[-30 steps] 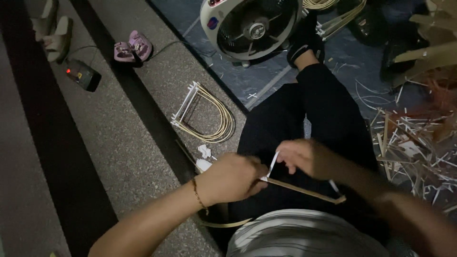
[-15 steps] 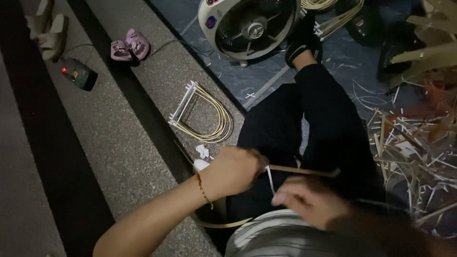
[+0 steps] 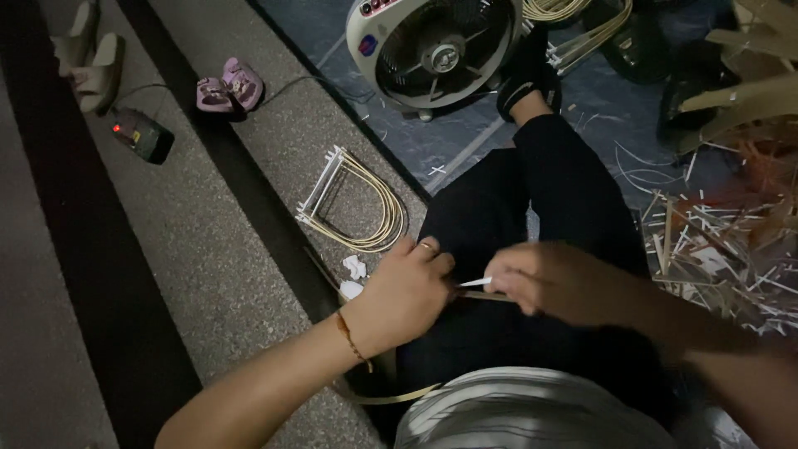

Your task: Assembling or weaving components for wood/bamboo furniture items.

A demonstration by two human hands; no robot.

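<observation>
The right hand point(image 3: 549, 283), previously drawn back, was brought against the left hand point(image 3: 407, 295), both closed on the thin pale bamboo strip point(image 3: 478, 284), indicating renewed working.

Both hands meet over the lap: left hand point(image 3: 407, 295) and right hand point(image 3: 544, 278) pinch a thin bamboo strip point(image 3: 478, 289) between them. A bundle of bent strips point(image 3: 357, 208) lies on the floor nearby, with a fan point(image 3: 436, 50) up top.
</observation>
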